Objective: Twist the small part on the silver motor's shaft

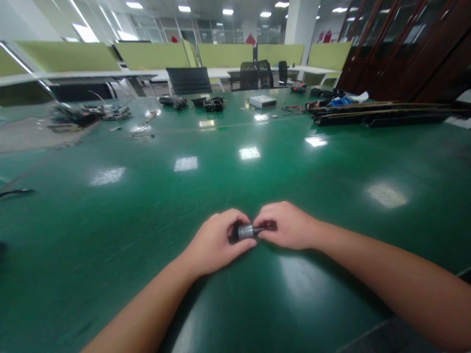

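Observation:
A small silver cylinder with a black end (pixel 246 231) lies sideways between my hands, low over the green table (pixel 235 181). My left hand (pixel 221 240) curls around its black end, thumb in front and fingers behind. From the cylinder's right side a thin dark piece (pixel 259 229) sticks out, pinched by the fingertips of my right hand (pixel 287 225). Whether the thin piece is joined to the cylinder I cannot tell. My fingers hide part of both.
Tangled electronic parts (pixel 88 113) and a pale cable (pixel 142 130) lie at the back left. Farther back are black devices (pixel 209 103) and a silver box (pixel 262 101). Long dark strips (pixel 382 115) stretch along the back right. A black cable end (pixel 16 191) is at the left.

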A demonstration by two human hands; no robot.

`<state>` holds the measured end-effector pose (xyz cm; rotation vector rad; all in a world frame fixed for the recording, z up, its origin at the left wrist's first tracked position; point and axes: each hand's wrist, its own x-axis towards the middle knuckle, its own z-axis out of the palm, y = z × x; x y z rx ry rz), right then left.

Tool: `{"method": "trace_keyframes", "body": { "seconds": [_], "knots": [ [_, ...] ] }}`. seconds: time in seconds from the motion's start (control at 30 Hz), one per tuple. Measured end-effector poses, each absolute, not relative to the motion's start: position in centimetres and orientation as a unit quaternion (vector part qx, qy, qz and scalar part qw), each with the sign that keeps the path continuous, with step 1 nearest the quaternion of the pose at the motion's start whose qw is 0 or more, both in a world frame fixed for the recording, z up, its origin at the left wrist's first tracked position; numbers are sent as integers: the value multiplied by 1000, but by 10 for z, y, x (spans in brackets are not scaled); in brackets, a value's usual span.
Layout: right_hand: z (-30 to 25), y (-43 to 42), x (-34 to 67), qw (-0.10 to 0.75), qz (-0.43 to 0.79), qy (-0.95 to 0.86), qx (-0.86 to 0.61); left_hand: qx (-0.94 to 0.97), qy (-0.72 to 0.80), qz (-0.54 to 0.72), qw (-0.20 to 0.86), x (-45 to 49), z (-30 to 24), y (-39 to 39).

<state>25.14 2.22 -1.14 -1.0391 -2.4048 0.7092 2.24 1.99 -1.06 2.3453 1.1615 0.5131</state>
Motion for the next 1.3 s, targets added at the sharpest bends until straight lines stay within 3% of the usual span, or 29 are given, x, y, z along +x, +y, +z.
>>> {"method": "trace_keyframes", "body": {
  "seconds": [1.3],
  "knots": [
    [-12, 24, 262, 193, 212, -887, -361, 852, 430, 175, 243, 21, -11, 20]
  ]
}}
